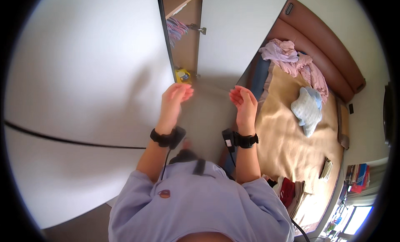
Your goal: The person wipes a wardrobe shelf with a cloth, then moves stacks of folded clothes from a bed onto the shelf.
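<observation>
My left hand is raised in front of a white wardrobe door, its fingers loosely bent with nothing in them. Opposite it, my right hand is held up the same way near the lower edge of a second white door, which stands ajar. Its palm faces inward and is empty. Between the two doors a narrow gap shows the wardrobe's brown inside, with several hangers and a yellow item low down. A metal hinge joins the ajar door to the frame.
On the right is a bed with a brown headboard. Crumpled pink bedding, a pale blue-grey cushion and folded clothes lie on it. A black cable crosses the left door.
</observation>
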A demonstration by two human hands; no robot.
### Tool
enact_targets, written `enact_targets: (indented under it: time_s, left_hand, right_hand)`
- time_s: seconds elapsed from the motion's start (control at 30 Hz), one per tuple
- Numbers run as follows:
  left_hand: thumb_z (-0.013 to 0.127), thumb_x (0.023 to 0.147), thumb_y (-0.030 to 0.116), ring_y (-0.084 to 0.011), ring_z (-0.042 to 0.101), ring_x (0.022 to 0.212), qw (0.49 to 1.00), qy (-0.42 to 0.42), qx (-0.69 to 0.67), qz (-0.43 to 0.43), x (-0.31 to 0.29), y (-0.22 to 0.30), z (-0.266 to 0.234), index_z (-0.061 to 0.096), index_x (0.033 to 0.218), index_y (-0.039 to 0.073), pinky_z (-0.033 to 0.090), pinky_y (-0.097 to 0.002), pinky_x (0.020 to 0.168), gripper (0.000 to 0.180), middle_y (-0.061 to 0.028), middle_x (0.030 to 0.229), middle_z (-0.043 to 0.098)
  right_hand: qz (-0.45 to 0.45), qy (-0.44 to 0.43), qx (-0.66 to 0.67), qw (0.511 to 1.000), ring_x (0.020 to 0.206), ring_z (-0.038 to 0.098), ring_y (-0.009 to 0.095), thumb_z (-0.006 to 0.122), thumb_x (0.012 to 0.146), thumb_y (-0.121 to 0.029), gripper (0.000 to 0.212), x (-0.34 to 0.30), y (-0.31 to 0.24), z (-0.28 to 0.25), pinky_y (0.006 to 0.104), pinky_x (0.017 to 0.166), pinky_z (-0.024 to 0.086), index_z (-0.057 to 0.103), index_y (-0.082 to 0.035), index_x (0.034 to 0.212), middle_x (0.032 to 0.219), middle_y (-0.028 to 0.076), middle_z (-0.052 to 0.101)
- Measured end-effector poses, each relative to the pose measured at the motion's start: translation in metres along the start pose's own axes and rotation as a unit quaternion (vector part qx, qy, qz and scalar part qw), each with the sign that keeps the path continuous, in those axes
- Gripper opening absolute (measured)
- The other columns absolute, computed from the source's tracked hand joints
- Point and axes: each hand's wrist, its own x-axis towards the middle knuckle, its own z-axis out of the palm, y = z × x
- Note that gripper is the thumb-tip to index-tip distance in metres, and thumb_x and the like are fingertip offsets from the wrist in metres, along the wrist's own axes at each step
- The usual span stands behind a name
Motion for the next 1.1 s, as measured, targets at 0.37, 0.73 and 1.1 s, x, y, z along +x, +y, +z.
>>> enact_targets:
  time_s: [0.37, 0.73, 1.1]
  left_hand:
    - [0.046, 0.087, 0.019, -0.0139, 0.056, 0.082, 0.999, -0.025, -0.005, 0.023, 0.133, -0.005, -0.008, 0.055, 0.093, 0.002, 0.043, -0.0255, 0.076, 0.02, -0.0076, 0.088, 0.059]
    - [0.044, 0.087, 0.014, -0.0121, 0.055, 0.086, 1.0, -0.016, 0.001, 0.016, 0.207, -0.01, 0.003, 0.053, 0.092, 0.002, 0.042, -0.0243, 0.079, 0.016, -0.0068, 0.091, 0.058]
    - [0.044, 0.088, 0.019, -0.0115, 0.053, 0.084, 0.967, 0.25, -0.024, 0.046, 0.264, -0.03, 0.014, 0.053, 0.094, 0.002, 0.041, -0.0236, 0.079, 0.02, -0.0053, 0.09, 0.057]
  right_hand:
    - [0.001, -0.063, -0.014, 0.998, 0.074, 0.056, 0.014, 0.047, 0.084, -0.018, 0.024, 0.123, 0.009, 0.084, 0.0253, 0.07, 0.044, 0.059, 0.002, 0.09, 0.079, 0.007, 0.06]
    - [0.024, -0.199, 0.005, 0.98, 0.075, 0.056, 0.015, 0.045, 0.085, -0.016, 0.023, 0.232, 0.037, 0.146, 0.026, 0.072, 0.044, 0.057, 0.002, 0.092, 0.082, 0.009, 0.059]
    - [0.098, -0.503, -0.024, 0.858, 0.08, 0.057, 0.016, 0.043, 0.084, -0.013, 0.022, 0.328, 0.054, 0.213, 0.027, 0.075, 0.045, 0.055, 0.001, 0.096, 0.086, 0.008, 0.06]
